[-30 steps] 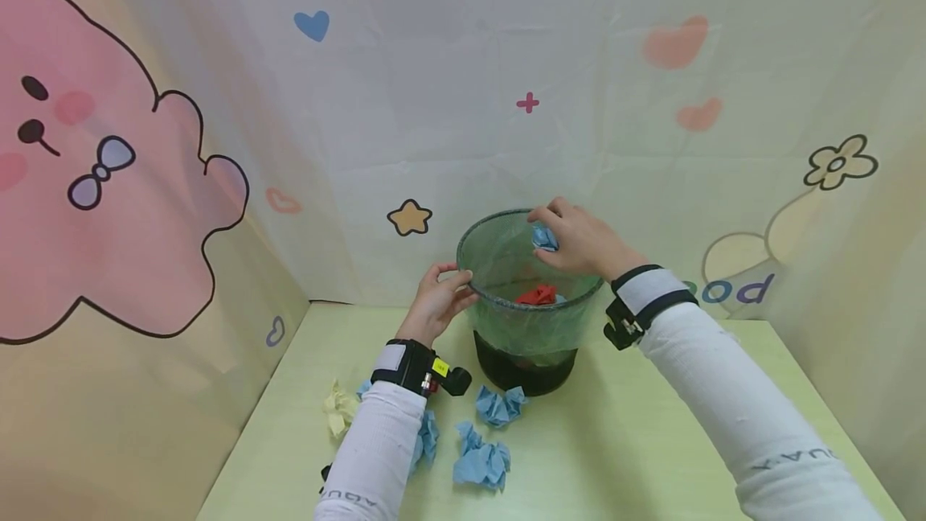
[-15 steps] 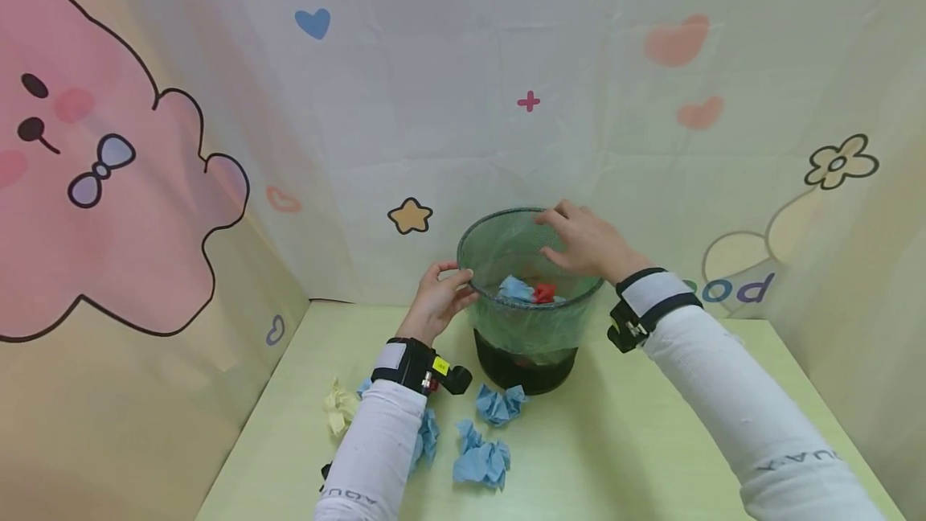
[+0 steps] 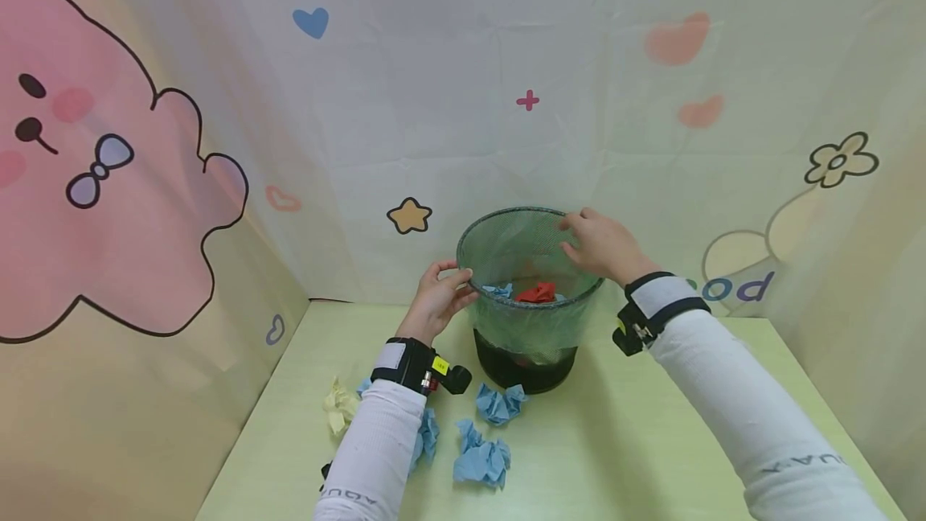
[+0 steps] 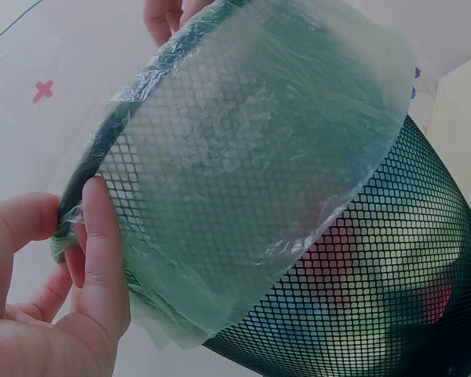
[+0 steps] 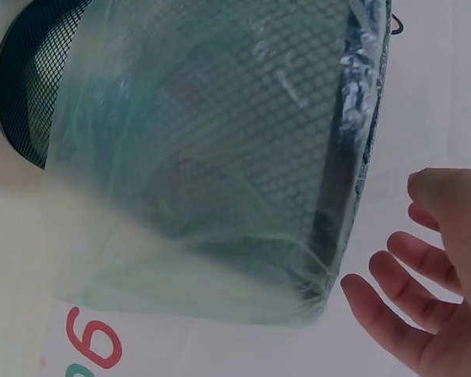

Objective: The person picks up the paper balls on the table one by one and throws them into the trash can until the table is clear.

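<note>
A black mesh wastebasket [image 3: 526,372] with a green plastic liner [image 4: 243,157] folded over its rim stands on the table. My left hand [image 3: 437,304] pinches the near-left rim between thumb and fingers. In the right wrist view my right hand [image 5: 424,275] is apart from the rim, fingers loosely bent with nothing between them. The head view has it over the right side of the opening. Inside lie a red crumpled paper [image 3: 537,293] and blue crumpled paper [image 3: 499,290]; more colours show blurrily through the mesh.
On the table [image 3: 651,424], blue crumpled papers [image 3: 483,457] lie in front of the wastebasket, some partly behind my left forearm. A yellow crumpled paper [image 3: 340,408] lies to the left. A printed curtain [image 3: 362,103] hangs close behind.
My right hand has let go of a blue crumpled paper, which dropped into the wastebasket, and has drawn back to the right. The left hand has stayed on the rim.
</note>
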{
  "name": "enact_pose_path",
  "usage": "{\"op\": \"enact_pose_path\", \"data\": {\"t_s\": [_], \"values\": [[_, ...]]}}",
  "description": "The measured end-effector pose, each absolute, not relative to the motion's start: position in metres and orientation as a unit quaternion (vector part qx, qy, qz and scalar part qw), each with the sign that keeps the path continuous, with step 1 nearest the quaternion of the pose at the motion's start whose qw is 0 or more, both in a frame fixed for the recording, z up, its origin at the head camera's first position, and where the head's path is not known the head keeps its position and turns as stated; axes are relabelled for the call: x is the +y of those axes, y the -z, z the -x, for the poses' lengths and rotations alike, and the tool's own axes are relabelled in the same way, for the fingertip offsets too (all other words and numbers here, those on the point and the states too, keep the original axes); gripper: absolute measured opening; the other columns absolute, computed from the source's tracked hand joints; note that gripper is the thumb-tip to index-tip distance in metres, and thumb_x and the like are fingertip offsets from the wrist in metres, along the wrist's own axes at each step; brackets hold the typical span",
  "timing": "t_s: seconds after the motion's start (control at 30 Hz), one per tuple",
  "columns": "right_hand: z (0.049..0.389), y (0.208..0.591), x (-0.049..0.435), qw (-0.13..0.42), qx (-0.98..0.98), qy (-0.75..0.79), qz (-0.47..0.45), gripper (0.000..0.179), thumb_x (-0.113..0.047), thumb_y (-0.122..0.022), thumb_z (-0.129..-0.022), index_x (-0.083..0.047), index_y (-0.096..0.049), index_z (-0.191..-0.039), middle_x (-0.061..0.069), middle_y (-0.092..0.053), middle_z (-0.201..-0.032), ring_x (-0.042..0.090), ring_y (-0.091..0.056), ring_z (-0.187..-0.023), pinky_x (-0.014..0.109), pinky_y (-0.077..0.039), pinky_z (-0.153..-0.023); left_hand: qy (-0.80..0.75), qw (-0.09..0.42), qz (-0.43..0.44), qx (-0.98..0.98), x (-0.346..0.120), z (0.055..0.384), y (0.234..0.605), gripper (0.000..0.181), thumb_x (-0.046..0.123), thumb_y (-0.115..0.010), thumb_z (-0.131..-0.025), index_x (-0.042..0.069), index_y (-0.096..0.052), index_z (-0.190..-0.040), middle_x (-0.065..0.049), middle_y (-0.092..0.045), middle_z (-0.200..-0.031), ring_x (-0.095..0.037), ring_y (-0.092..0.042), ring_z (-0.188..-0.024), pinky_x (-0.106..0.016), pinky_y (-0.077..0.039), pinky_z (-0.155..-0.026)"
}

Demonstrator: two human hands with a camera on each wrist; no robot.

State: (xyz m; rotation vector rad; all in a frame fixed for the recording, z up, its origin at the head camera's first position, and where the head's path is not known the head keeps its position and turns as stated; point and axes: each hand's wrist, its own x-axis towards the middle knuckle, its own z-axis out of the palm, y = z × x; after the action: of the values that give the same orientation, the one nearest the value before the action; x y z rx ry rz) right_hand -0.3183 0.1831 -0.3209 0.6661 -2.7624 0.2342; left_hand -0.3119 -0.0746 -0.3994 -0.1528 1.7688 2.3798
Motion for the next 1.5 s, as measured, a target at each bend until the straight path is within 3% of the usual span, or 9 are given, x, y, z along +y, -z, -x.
{"op": "enact_pose_path", "data": {"t_s": [0.17,0.37,0.6,0.8,1.03,1.2,1.37,1.5], "values": [[0.318,0.323,0.189,0.146,-0.964,-0.091,-0.205,0.029,-0.015,-0.056,-0.089,0.002,-0.057,-0.113,0.024,-0.056,-0.106,0.035,-0.058,-0.087,0.046,-0.049,-0.072,-0.799,0.073,0.042,0.595,-0.074,0.308,0.398,0.034,0.011,-0.061,-0.089,0.009,-0.043,-0.117,-0.009,-0.050,-0.095,-0.016,-0.056,-0.078,-0.023,-0.054,-0.071],[0.319,0.327,0.195,0.151,-0.967,-0.099,-0.180,0.028,-0.013,-0.055,-0.089,0.005,-0.057,-0.111,0.027,-0.058,-0.105,0.037,-0.058,-0.090,0.048,-0.049,-0.074,-0.798,0.083,0.052,0.595,-0.074,0.311,0.399,0.037,0.010,-0.058,-0.090,0.009,-0.041,-0.122,-0.008,-0.050,-0.096,-0.015,-0.056,-0.078,-0.022,-0.054,-0.070],[0.316,0.329,0.203,0.126,-0.976,-0.125,-0.125,0.030,-0.013,-0.051,-0.091,0.010,-0.055,-0.111,0.028,-0.058,-0.100,0.039,-0.057,-0.087,0.048,-0.048,-0.071,-0.800,0.089,0.056,0.591,-0.074,0.311,0.399,0.040,0.009,-0.058,-0.090,0.008,-0.039,-0.125,-0.007,-0.048,-0.095,-0.014,-0.056,-0.076,-0.020,-0.053,-0.068],[0.313,0.328,0.208,0.103,-0.978,-0.154,-0.091,0.033,-0.012,-0.048,-0.091,0.013,-0.054,-0.111,0.032,-0.058,-0.104,0.041,-0.058,-0.089,0.052,-0.047,-0.077,-0.802,0.085,0.061,0.589,-0.074,0.310,0.398,0.035,0.009,-0.058,-0.090,0.011,-0.041,-0.121,-0.008,-0.049,-0.096,-0.015,-0.056,-0.075,-0.021,-0.054,-0.066],[0.309,0.329,0.213,0.045,-0.969,-0.233,-0.073,0.037,-0.013,-0.045,-0.091,0.015,-0.053,-0.114,0.026,-0.066,-0.091,0.025,-0.067,-0.062,0.050,-0.047,-0.083,-0.801,0.088,0.060,0.589,-0.074,0.311,0.399,0.036,0.009,-0.058,-0.090,0.010,-0.041,-0.122,-0.008,-0.048,-0.097,-0.016,-0.056,-0.076,-0.021,-0.053,-0.066],[0.310,0.330,0.217,0.005,-0.950,-0.307,-0.052,0.039,-0.015,-0.045,-0.093,0.014,-0.052,-0.117,0.027,-0.063,-0.100,0.023,-0.069,-0.069,0.047,-0.047,-0.087,-0.801,0.089,0.062,0.589,-0.075,0.312,0.399,0.036,0.009,-0.059,-0.090,0.010,-0.041,-0.122,-0.008,-0.048,-0.097,-0.016,-0.056,-0.076,-0.021,-0.053,-0.066],[0.313,0.333,0.221,-0.041,-0.915,-0.399,-0.028,0.042,-0.015,-0.044,-0.093,0.014,-0.046,-0.123,0.030,-0.053,-0.113,0.021,-0.067,-0.075,0.039,-0.054,-0.079,-0.803,0.088,0.061,0.586,-0.075,0.312,0.398,0.037,0.009,-0.058,-0.090,0.010,-0.041,-0.123,-0.008,-0.047,-0.097,-0.016,-0.055,-0.076,-0.021,-0.053,-0.066],[0.316,0.337,0.225,-0.070,-0.898,-0.433,-0.009,0.043,-0.016,-0.042,-0.094,0.013,-0.043,-0.126,0.017,-0.055,-0.094,0.009,-0.061,-0.070,0.031,-0.055,-0.075,-0.804,0.090,0.061,0.585,-0.075,0.311,0.398,0.038,0.009,-0.058,-0.090,0.009,-0.040,-0.124,-0.008,-0.047,-0.096,-0.016,-0.055,-0.076,-0.021,-0.053,-0.066]]}}
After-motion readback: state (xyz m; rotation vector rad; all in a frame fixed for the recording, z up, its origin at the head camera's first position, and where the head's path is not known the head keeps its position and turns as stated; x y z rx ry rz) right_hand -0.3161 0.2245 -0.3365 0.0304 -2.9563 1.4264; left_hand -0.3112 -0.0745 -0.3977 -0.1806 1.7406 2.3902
